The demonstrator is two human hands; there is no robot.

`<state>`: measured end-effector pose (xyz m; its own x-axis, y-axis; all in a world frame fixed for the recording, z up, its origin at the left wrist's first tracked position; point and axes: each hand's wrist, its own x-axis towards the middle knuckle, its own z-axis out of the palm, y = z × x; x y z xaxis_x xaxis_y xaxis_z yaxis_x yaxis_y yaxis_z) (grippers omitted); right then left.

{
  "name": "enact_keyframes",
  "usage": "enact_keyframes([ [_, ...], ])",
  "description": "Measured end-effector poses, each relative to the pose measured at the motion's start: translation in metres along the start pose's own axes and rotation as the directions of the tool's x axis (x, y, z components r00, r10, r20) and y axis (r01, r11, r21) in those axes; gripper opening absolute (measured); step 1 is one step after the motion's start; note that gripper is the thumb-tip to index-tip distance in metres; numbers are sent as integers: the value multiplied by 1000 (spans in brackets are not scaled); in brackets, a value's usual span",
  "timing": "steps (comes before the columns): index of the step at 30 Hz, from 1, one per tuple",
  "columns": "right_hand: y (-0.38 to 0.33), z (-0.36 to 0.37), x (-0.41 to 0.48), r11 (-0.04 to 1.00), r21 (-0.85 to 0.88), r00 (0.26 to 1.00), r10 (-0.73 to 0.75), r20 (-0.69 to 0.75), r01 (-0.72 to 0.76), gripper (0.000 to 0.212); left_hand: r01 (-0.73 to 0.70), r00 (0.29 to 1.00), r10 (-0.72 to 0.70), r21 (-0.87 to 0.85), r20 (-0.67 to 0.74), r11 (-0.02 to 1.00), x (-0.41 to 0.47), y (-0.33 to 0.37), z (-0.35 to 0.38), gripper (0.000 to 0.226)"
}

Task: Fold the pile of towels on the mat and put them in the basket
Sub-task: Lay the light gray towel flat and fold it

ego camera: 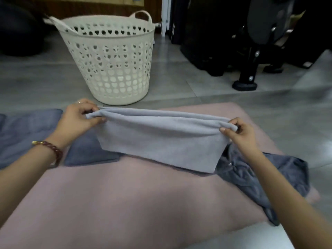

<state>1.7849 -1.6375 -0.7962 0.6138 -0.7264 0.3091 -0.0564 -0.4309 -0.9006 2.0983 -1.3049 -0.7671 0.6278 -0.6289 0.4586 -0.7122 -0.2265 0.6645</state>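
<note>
The left hand point(79, 119) and the right hand point(240, 133) each pinch a top corner of a folded light towel point(161, 141), held over the mat point(125, 198). It hides part of the dark towels point(251, 175). The basket point(111, 69) stands beyond the mat; its contents are hard to make out.

The light grey towel point(161, 141) is hiding part of the dark towel point(242, 177) behind it. At nine o'clock a blue-grey towel point(27, 130) is running off the edge; at one o'clock black equipment point(251, 42) is showing only as a blur.
</note>
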Motion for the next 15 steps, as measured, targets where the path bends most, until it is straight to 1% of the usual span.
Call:
enact_keyframes([
  [2,-18,5,9,996,-5,991,-89,-96,89,31,-71,987,74,29,-143,997,9,11,-6,46],
  [4,-32,6,11,980,-65,967,-196,-164,187,30,-120,962,133,71,-239,990,8,20,-8,45],
  [5,-34,5,8,965,-126,953,-251,-171,232,29,-142,956,161,92,-246,986,4,21,-8,37],
  [6,-32,3,4,935,-211,938,-316,-141,284,24,-168,954,188,105,-232,980,-5,19,-9,23],
  [7,-26,0,-2,884,-307,916,-393,-80,352,18,-208,952,232,133,-198,969,-17,14,-9,8],
  [8,-17,-2,-11,811,-393,883,-469,5,433,13,-257,946,286,184,-154,949,-32,8,-9,8],
  [9,-6,-3,-23,732,-459,850,-515,109,503,11,-324,932,354,264,-72,908,-48,0,-9,16],
  [10,7,-2,-38,650,-516,820,-530,218,557,10,-402,909,415,338,37,851,-65,-10,-10,20],
  [11,21,-1,-57,562,-556,784,-524,332,612,10,-462,886,438,390,154,797,-83,-21,-11,18],
  [13,47,2,-100,396,-544,672,-476,568,740,10,-543,835,411,423,366,726,-123,-38,-12,14],
  [14,60,3,-122,354,-506,617,-425,662,787,9,-569,804,380,408,457,714,-144,-46,-10,15],
  [15,71,4,-143,347,-466,576,-369,730,814,10,-591,765,344,380,545,711,-167,-52,-7,17],
])
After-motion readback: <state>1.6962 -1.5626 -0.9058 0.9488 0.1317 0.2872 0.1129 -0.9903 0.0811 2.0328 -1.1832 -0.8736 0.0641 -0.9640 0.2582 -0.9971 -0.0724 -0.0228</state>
